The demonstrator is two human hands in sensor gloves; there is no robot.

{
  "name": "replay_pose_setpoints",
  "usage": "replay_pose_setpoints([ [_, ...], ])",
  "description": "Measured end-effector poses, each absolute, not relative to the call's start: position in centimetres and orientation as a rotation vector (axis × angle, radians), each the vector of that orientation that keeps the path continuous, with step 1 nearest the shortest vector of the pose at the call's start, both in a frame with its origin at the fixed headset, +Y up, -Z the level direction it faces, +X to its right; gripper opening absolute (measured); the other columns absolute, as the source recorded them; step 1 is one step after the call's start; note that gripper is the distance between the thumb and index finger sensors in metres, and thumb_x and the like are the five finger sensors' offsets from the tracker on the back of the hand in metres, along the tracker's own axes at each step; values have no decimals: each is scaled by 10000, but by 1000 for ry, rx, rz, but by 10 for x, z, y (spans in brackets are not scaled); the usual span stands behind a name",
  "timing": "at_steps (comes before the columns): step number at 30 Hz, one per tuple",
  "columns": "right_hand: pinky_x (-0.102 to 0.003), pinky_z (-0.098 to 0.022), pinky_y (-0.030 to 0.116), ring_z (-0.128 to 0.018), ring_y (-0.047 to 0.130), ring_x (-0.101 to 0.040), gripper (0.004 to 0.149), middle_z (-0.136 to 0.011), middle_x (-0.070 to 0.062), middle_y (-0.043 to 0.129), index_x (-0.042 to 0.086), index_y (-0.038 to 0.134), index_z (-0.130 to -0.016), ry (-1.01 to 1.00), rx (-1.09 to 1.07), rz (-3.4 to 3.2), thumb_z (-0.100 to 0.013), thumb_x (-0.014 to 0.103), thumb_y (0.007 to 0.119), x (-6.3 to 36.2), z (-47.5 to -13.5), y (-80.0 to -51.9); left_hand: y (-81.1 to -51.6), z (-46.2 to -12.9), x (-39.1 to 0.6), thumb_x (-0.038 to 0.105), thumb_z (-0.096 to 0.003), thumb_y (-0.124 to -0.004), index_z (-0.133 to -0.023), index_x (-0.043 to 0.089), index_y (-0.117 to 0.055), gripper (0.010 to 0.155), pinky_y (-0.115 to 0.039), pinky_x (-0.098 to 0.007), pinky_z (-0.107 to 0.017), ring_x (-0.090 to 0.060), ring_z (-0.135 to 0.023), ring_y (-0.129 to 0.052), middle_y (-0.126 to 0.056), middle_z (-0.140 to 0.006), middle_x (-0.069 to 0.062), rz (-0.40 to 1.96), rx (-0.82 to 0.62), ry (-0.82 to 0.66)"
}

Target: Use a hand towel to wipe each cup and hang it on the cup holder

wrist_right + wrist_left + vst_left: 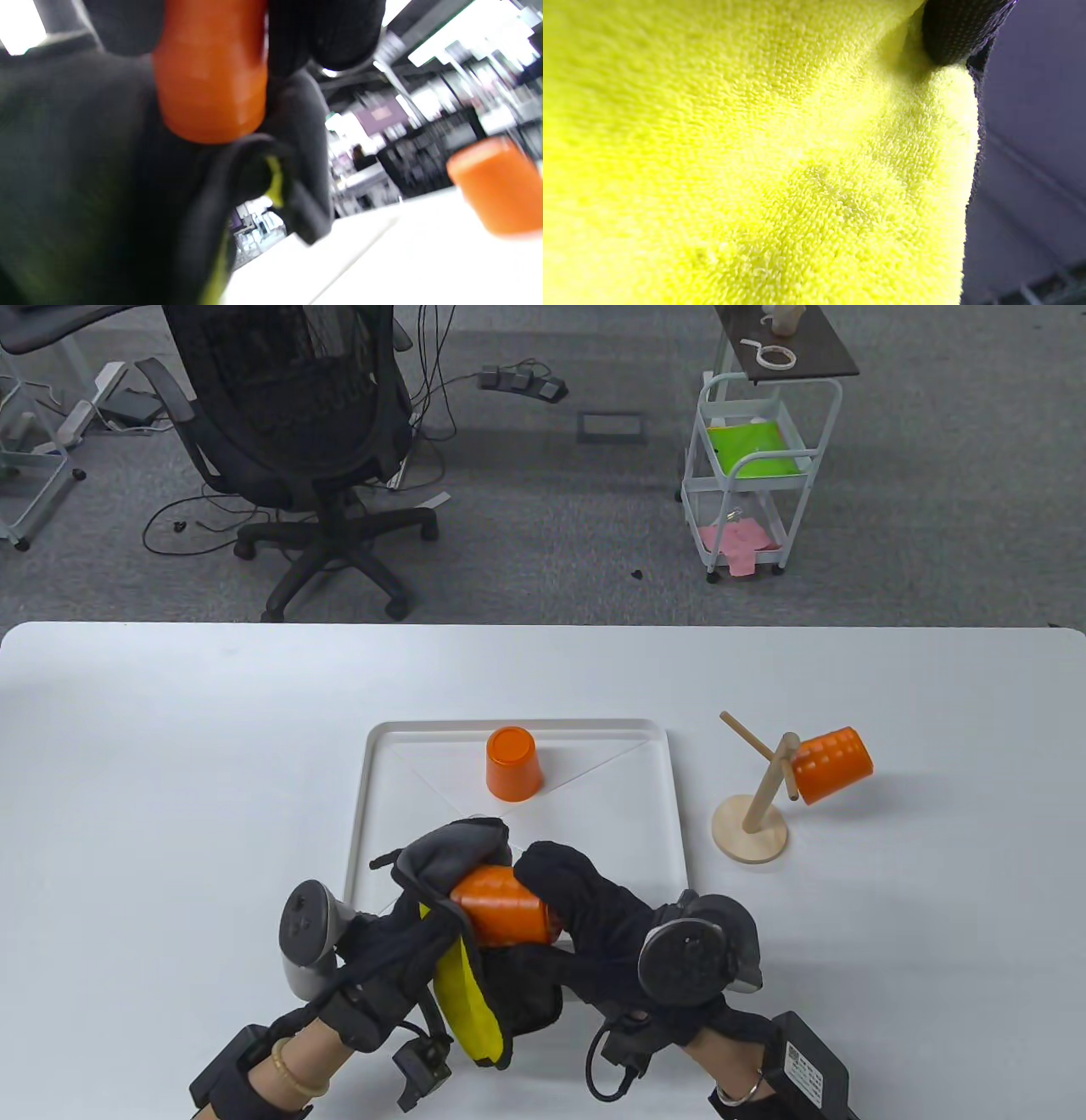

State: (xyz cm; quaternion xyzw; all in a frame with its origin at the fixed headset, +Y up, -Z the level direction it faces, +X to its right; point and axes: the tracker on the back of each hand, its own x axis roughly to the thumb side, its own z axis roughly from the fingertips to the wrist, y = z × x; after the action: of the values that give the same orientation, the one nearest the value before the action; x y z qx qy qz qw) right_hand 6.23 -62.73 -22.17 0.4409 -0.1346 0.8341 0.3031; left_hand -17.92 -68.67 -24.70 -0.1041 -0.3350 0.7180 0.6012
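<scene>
Both hands hold one orange cup [502, 906] on its side above the near edge of the white tray [382, 780]. My right hand [570, 909] grips the cup, whose orange wall [211, 72] shows between the fingers in the right wrist view. My left hand [441, 874] wraps a towel, grey outside and yellow inside [465, 997], round the cup's other end. The towel's yellow pile [755, 161] fills the left wrist view. A second orange cup [512, 763] stands upside down at the tray's far edge. A third cup [831, 765] hangs on a peg of the wooden cup holder [752, 823].
The cup holder stands on the table just right of the tray, with one bare peg [745, 733] pointing up to the left. Beyond the table's far edge are an office chair [297, 441] and a white trolley [751, 475].
</scene>
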Motion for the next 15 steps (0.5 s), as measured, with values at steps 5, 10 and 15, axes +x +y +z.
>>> replay_pose_setpoints([
  [5,-412,-703,720,-954,681,-334,721,-1207,-93,320,515,273,-1073,-640,1364,2403,-544,478,762,47,-198,-627,-703,-252,-173,736,-629,-562,-1212,333,-184,803,-775,-525,-559,-535,-1047,-455,-268,-1262,-180,1829,-488,-754],
  [10,-415,-728,719,-969,669,-348,712,-1206,-88,320,518,299,-1062,-673,1374,2424,-537,454,777,41,-196,-631,-711,-254,-170,710,-636,-601,-1206,346,-227,774,-825,-441,-506,-485,-1040,-518,-337,-1251,-152,1902,-572,-746],
  [15,-393,-712,748,-944,698,-345,731,-1195,-125,347,494,276,-1073,-618,1342,2394,-535,469,769,42,-201,-633,-707,-253,-171,656,-650,-626,-1180,370,-251,709,-820,-409,-515,-453,-1048,-502,-324,-1243,-123,1856,-508,-776],
])
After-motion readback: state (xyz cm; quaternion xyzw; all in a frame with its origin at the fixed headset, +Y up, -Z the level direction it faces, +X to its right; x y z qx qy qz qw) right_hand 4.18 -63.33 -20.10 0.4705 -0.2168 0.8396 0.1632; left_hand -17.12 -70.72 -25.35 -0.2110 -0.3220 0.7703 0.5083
